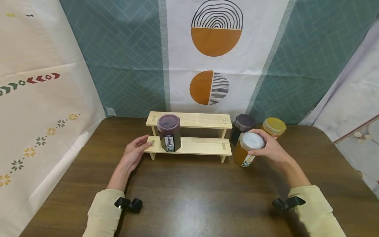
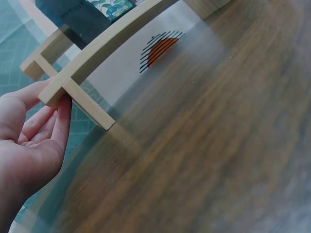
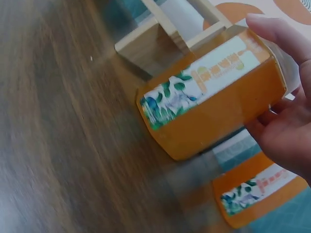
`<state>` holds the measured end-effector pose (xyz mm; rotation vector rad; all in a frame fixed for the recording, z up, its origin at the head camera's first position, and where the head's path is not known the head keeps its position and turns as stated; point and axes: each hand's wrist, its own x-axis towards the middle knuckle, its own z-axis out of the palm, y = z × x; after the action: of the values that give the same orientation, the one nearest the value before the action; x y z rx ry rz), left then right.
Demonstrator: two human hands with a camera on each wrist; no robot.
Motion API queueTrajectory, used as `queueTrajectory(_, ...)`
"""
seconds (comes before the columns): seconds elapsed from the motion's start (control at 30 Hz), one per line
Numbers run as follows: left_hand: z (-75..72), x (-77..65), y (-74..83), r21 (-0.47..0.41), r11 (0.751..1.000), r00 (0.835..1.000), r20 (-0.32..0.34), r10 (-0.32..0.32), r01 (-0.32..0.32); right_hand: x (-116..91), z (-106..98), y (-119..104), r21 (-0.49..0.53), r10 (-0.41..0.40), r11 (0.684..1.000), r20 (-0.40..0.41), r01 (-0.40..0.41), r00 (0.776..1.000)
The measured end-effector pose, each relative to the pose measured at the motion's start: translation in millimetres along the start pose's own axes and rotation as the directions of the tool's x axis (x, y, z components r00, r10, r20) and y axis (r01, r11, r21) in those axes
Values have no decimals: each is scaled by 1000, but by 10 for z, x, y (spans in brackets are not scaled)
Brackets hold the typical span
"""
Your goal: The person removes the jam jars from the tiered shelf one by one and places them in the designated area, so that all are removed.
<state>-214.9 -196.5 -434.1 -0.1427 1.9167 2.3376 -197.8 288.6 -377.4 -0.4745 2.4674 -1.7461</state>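
My right hand (image 1: 270, 148) grips an orange jar with a white lid (image 1: 252, 141) round its top, just right of the two-tier wooden shelf (image 1: 204, 150). In the right wrist view the jar's orange side (image 3: 228, 116) carries a leafy printed label, and it leans in that view. My left hand (image 1: 136, 152) pinches the left end of the lower shelf board, thumb above and fingers under, as the left wrist view shows at the board end (image 2: 53, 90). On that lower board stands a dark jar with a purple lid (image 1: 169, 133), upright near the left end.
Behind the held jar stand a dark jar with a black lid (image 1: 244, 123) and an orange jar with a yellow lid (image 1: 274, 126). The brown table (image 1: 189, 194) runs up to a patterned cloth backdrop (image 1: 130, 59). Pale cloth (image 1: 44, 115) hangs along the left.
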Motion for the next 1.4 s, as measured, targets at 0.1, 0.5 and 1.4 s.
queueTrajectory(0.1,-4,-2,11,-4,1000,1000,-2,6,-6,12,-21,-42,-70,4,998,40,-1,999)
queueTrajectory(0.5,-22,-26,18,1,1000,1000,-3,18,-18,152,108,-771,-94,-70,993,-5,69,998)
queueTrajectory(1.4,4,-15,1,-14,1000,1000,1,24,-24,1116,2109,-1049,155,-63,986,56,53,996)
